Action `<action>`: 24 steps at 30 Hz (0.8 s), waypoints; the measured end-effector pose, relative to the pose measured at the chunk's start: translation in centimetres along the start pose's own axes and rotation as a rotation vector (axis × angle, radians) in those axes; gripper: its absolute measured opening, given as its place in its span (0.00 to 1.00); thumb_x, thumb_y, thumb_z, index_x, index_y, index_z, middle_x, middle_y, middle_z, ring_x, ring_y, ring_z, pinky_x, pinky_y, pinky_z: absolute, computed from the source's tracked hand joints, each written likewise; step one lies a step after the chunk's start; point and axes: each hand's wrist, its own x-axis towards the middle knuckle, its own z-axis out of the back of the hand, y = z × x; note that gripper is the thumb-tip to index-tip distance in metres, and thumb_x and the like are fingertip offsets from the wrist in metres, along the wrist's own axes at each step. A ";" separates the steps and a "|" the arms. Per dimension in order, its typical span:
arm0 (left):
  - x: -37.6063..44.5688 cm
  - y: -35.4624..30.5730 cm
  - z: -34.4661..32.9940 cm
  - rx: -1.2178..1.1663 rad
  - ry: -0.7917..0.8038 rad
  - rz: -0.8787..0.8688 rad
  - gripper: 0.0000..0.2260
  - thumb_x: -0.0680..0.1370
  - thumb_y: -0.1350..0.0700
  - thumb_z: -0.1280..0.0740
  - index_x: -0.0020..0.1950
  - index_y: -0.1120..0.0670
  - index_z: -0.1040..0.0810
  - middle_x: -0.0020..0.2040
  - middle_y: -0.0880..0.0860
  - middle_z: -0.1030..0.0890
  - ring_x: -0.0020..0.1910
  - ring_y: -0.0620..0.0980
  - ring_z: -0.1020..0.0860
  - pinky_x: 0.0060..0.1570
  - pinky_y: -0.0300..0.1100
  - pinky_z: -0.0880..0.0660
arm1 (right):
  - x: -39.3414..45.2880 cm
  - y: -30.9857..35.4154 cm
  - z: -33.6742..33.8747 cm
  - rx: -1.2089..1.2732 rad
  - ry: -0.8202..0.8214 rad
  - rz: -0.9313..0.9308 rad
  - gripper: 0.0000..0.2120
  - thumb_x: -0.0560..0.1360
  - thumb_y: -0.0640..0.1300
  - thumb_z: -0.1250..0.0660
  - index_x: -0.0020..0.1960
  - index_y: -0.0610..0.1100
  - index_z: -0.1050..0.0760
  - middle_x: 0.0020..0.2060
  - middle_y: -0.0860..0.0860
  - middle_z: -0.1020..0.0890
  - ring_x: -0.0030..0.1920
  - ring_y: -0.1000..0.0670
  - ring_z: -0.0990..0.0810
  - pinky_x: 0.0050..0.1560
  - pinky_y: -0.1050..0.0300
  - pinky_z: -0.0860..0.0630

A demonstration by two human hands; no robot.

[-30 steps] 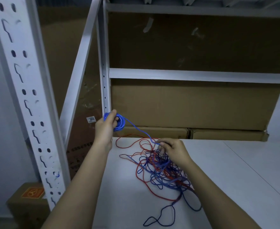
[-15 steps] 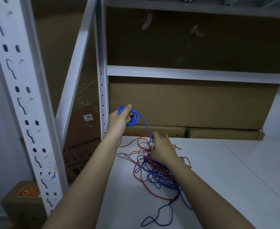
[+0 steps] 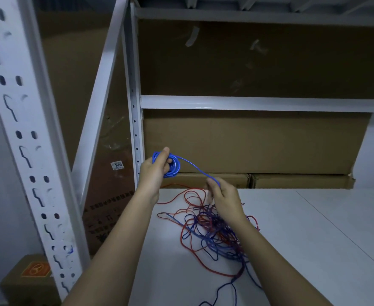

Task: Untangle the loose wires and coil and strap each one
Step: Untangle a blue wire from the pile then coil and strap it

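At the far left stood a white slotted upright point(image 3: 16, 133) of a shelving rack, with a small cardboard box point(image 3: 30, 278) on the floor at its foot. Just right of the rack's rear post, the left hand point(image 3: 154, 172) was raised above the back edge of the tabletop point(image 3: 314, 239), its fingers point(image 3: 165, 154) curled round a small blue coil point(image 3: 170, 165) of wire, thumb and fingertips clamped on the loops.

From that coil a single blue strand point(image 3: 194, 168) ran down and to the right to the right hand point(image 3: 224, 196), whose fingers point(image 3: 212, 184) were closed on it in a pinch; exactly how they met could not be told. Below and behind that hand lay the tangle of red and blue wires point(image 3: 214, 233), heaped loosely on the tabletop with tails trailing toward the near edge.

The step in hand looked to be coiling the first blue wire while drawing it free of the heap, so the task was at an early stage; no strap was in view and the red wire lay untouched. The next move probably called for feeding another length up to the coil, keeping the strand lightly taut, and easing it out where it crossed red loops so that nothing snagged or dragged the heap along.
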 end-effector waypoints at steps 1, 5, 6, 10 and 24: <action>0.0 0.1 0.2 -0.005 -0.003 0.017 0.17 0.79 0.47 0.36 0.34 0.55 0.27 0.24 0.47 0.35 0.24 0.44 0.36 0.42 0.38 0.33 | 0.3 0.3 0.3 -0.024 -0.032 0.018 0.17 0.81 0.48 0.43 0.34 0.57 0.29 0.25 0.55 0.26 0.30 0.56 0.28 0.39 0.50 0.29; -0.9 0.0 0.8 -0.081 0.258 0.128 0.23 0.78 0.43 0.37 0.26 0.52 0.34 0.24 0.50 0.41 0.27 0.48 0.39 0.60 0.43 0.32 | 2.6 1.6 1.5 -0.299 -0.220 0.030 0.15 0.80 0.61 0.49 0.38 0.57 0.34 0.25 0.56 0.31 0.30 0.52 0.31 0.29 0.55 0.38; -1.3 -0.1 0.8 -0.159 0.375 0.159 0.22 0.76 0.42 0.37 0.26 0.52 0.33 0.23 0.49 0.42 0.26 0.47 0.39 0.63 0.44 0.33 | 3.1 2.0 1.5 -0.389 -0.236 -0.002 0.16 0.79 0.63 0.51 0.39 0.57 0.34 0.26 0.55 0.29 0.31 0.50 0.29 0.28 0.55 0.39; -2.1 -0.5 0.0 -0.443 0.569 0.138 0.15 0.75 0.45 0.40 0.37 0.55 0.26 0.24 0.45 0.36 0.28 0.43 0.31 0.56 0.40 0.30 | 3.8 1.8 -0.4 -0.895 0.065 -0.048 0.28 0.80 0.64 0.56 0.45 0.47 0.25 0.37 0.45 0.21 0.40 0.41 0.22 0.36 0.53 0.34; -0.4 4.2 -0.5 0.818 0.100 -0.234 0.13 0.81 0.45 0.41 0.47 0.54 0.37 0.46 0.53 0.29 0.57 0.53 0.32 0.63 0.43 0.49 | -1.7 2.7 0.0 -0.607 0.378 0.523 0.11 0.81 0.45 0.40 0.52 0.40 0.23 0.42 0.45 0.21 0.42 0.43 0.23 0.39 0.52 0.30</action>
